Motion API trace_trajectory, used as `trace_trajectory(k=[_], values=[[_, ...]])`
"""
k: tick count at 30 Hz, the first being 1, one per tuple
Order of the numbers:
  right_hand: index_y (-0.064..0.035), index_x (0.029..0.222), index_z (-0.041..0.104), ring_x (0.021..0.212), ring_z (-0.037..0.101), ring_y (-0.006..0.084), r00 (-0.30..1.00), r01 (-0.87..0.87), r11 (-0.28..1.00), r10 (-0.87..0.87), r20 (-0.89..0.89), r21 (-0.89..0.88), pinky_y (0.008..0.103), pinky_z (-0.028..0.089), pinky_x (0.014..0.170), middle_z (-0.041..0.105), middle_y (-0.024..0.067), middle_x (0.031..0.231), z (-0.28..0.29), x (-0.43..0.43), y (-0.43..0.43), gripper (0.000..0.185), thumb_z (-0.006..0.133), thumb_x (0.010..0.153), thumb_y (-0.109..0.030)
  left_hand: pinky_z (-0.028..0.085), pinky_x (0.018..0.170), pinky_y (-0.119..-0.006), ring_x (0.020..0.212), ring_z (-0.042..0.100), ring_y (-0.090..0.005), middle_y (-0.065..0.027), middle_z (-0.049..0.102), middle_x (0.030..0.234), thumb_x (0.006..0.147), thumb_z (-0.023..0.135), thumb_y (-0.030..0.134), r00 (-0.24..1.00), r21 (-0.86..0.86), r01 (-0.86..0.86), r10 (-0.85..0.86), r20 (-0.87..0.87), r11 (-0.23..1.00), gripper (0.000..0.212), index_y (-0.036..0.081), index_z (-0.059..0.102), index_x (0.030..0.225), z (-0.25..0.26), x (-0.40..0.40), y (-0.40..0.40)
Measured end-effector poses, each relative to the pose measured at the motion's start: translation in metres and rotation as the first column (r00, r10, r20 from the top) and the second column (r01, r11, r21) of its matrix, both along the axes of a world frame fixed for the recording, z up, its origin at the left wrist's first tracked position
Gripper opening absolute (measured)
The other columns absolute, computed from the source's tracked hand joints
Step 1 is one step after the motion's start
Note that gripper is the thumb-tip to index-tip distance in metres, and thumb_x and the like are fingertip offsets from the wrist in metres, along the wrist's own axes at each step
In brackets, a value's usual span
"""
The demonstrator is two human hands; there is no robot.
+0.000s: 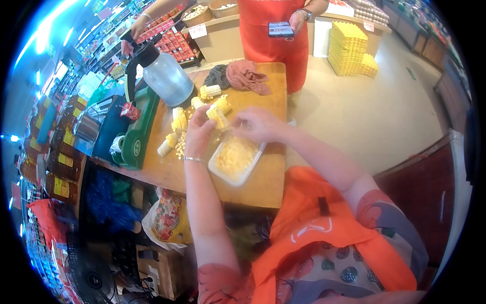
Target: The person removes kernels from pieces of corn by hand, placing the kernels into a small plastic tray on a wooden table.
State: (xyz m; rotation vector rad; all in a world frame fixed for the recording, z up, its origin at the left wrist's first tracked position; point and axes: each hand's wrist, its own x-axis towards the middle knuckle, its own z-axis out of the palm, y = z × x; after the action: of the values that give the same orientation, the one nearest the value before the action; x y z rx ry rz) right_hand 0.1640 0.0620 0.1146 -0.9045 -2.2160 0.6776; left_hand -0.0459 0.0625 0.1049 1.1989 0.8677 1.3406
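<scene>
My left hand grips a piece of corn cob above the wooden table. The fingers of my right hand are bent against the cob's lower right end; whether they pinch anything is hidden by blur. Just below both hands, a white plastic tray holds a heap of loose yellow kernels. Several cob pieces, some partly stripped, lie left of and beyond my left hand, among them a corn piece and a mostly bare one. Loose kernels are scattered beside them.
A large jug stands at the table's far left, beside a green tape dispenser. Crumpled cloths lie at the far edge. Across the table, a person in a red apron holds a phone; another person's hand is near the jug's top.
</scene>
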Motion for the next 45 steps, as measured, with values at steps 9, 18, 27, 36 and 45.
trace_trajectory(k=[9, 18, 27, 36, 45], values=[[-0.0033, 0.092, 0.045, 0.071, 0.056, 0.0286, 0.972, 0.152, 0.988, -0.147, -0.185, 0.012, 0.0367, 0.044, 0.062, 0.054, 0.0130, 0.077, 0.005, -0.021, -0.002, 0.045, 0.059, 0.081, -0.045, 0.049, 0.074, -0.028, 0.085, 0.059, -0.0153, -0.0078, 0.059, 0.095, 0.078, 0.057, -0.005, 0.986, -0.006, 0.093, -0.091, 0.140, 0.996, 0.043, 0.006, 0.041, 0.117, -0.010, -0.009, 0.012], [-0.0042, 0.091, 0.042, 0.073, 0.055, 0.0366, 0.953, 0.243, 0.950, -0.195, -0.234, 0.198, 0.0437, 0.042, 0.058, 0.052, 0.0165, 0.076, -0.007, -0.048, 0.011, 0.036, 0.051, 0.086, -0.039, 0.049, 0.076, -0.033, 0.085, 0.059, -0.0168, -0.0059, 0.059, 0.088, 0.080, 0.060, 0.002, 0.975, -0.016, 0.090, -0.084, 0.203, 0.996, 0.046, 0.007, 0.038, 0.120, -0.001, 0.000, 0.000], [-0.0046, 0.091, 0.045, 0.069, 0.055, 0.0367, 0.954, 0.253, 0.936, -0.199, -0.226, 0.244, 0.0443, 0.042, 0.059, 0.054, 0.0171, 0.075, -0.002, -0.045, 0.009, 0.031, 0.050, 0.087, -0.035, 0.049, 0.082, -0.036, 0.092, 0.057, -0.0176, -0.0076, 0.056, 0.100, 0.081, 0.057, 0.001, 0.980, 0.022, 0.102, -0.105, 0.172, 0.994, 0.046, 0.000, 0.039, 0.124, 0.000, 0.000, 0.000], [-0.0052, 0.086, 0.049, 0.070, 0.054, 0.0393, 0.954, 0.189, 0.963, -0.133, -0.268, 0.194, 0.0455, 0.041, 0.058, 0.055, 0.0184, 0.072, -0.004, -0.045, 0.018, 0.022, 0.046, 0.089, -0.027, 0.050, 0.079, -0.033, 0.094, 0.058, -0.0175, -0.0112, 0.057, 0.107, 0.081, 0.059, 0.003, 0.978, 0.021, 0.121, -0.123, 0.166, 0.992, 0.042, -0.002, 0.044, 0.120, -0.002, 0.005, 0.001], [-0.0052, 0.079, 0.043, 0.061, 0.054, 0.0385, 0.932, 0.229, 0.950, -0.152, -0.328, 0.211, 0.0470, 0.040, 0.052, 0.054, 0.0181, 0.064, -0.006, -0.052, 0.011, 0.023, 0.045, 0.090, -0.025, 0.050, 0.073, -0.027, 0.083, 0.057, -0.0120, -0.0039, 0.056, 0.093, 0.078, 0.063, 0.003, 0.997, 0.050, 0.063, -0.066, 0.045, 0.997, 0.042, 0.001, 0.046, 0.116, -0.001, 0.002, -0.003]])
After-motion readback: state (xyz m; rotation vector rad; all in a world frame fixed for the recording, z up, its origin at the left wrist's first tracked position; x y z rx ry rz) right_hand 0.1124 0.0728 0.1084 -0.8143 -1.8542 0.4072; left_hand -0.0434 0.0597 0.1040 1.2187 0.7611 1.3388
